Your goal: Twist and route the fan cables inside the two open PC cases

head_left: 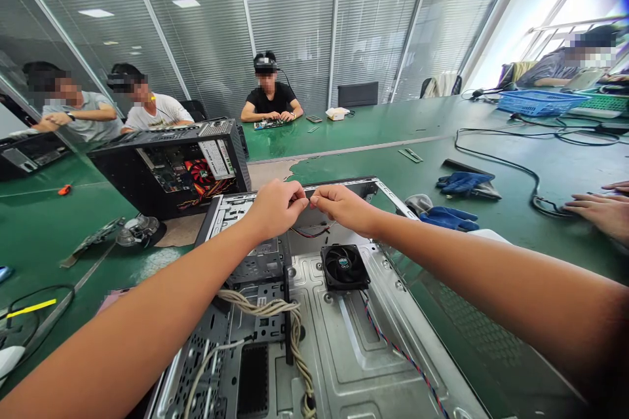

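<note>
An open computer case point(393, 366) lies flat in front of me. A black fan point(344, 267) with a twisted coloured cable rests on its metal floor. My left hand point(280, 207) is above the far part of the case, thumb and forefinger pinched together. Close beside it, my right hand point(341, 208) is pinched too, the fingertips almost touching those of the left. Something tiny and dark shows between the fingertips, too small to name. Braided beige cables point(295, 327) run along the drive cage at the left of the case.
Another computer case point(171, 163) stands open at the back left. Blue gloves point(449, 216), black cables point(521, 163) and a blue basket point(540, 103) are to the right. A person's hand point(599, 209) rests at the right edge. Several people sit around the green table point(354, 144).
</note>
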Available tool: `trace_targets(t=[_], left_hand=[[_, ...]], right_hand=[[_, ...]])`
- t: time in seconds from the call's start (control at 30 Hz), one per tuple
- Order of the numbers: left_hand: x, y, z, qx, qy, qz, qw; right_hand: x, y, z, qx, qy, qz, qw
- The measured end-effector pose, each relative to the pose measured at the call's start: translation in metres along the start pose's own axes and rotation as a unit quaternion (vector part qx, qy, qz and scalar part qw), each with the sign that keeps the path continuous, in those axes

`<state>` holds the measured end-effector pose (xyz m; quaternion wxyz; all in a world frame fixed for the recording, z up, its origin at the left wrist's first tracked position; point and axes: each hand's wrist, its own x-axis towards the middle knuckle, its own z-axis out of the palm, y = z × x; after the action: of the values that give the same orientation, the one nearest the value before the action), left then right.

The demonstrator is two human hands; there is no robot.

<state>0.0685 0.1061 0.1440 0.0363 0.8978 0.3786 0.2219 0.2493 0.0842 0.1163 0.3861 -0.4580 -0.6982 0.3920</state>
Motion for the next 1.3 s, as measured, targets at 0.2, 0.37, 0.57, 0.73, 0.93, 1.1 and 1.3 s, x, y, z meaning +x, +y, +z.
trace_targets(t=[0.2,0.37,0.57,0.73,0.93,1.1,1.3], left_hand=[[-0.002,0.002,0.0,0.063,0.049,0.046,0.996],[-0.002,0.004,-0.003,0.142,0.083,0.107,0.981],[-0.001,0.006,-0.004,0.235,0.135,0.158,0.95],[-0.002,0.011,-0.007,0.277,0.154,0.18,0.931],[-0.003,0.013,-0.011,0.269,0.096,0.186,0.94],[-0.003,0.013,-0.011,0.249,0.076,0.176,0.949],[-0.001,0.013,-0.012,0.26,0.055,0.186,0.946]], right_hand=[[-0.002,-0.002,0.0,0.153,-0.019,0.073,0.985],[-0.005,-0.005,-0.001,0.215,-0.041,0.099,0.971],[-0.006,-0.008,-0.002,0.285,-0.067,0.126,0.948],[-0.006,-0.01,-0.004,0.311,-0.075,0.144,0.937],[-0.006,-0.01,-0.004,0.29,-0.071,0.144,0.943],[-0.007,-0.009,-0.002,0.255,-0.054,0.13,0.957],[-0.006,-0.006,0.001,0.212,-0.027,0.1,0.972]])
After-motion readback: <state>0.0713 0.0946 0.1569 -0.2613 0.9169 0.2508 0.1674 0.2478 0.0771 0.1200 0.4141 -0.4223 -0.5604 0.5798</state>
